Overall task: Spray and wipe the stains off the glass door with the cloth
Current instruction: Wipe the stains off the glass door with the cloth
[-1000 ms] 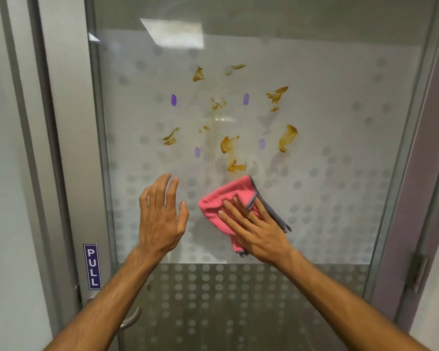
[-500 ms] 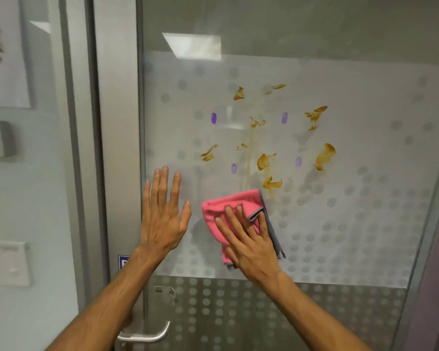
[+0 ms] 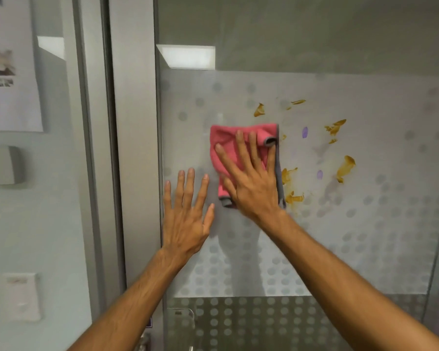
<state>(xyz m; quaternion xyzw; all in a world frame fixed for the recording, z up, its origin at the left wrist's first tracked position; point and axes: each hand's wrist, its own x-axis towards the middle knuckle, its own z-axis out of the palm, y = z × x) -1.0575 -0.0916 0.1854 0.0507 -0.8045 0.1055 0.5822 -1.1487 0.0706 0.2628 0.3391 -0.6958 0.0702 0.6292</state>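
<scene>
The cloth (image 3: 226, 140) lies flat on the glass door (image 3: 365, 236) under the right hand (image 3: 254, 188), whose fingers are spread wide. Brown stains (image 3: 345, 168) start at the cloth's right edge and scatter rightward. The left hand (image 3: 185, 219), fingers straight, is below-left of the cloth. Bare glass separates the cloth from the frame (image 3: 134, 148) on its left.

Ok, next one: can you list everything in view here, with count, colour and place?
glass door: one, frosted with grey dots, centre and right
stains: several, yellow-brown, right of the cloth
purple marks: two visible, among the stains
cloth: one, pink with grey edge, flat on the glass
door frame: one, silver, left of the glass
paper notice: one, white, upper left
wall box: one, grey, far left
switch plate: one, white, lower left
left hand: fingers straight, beside the cloth
right hand: flat, pressing the cloth
</scene>
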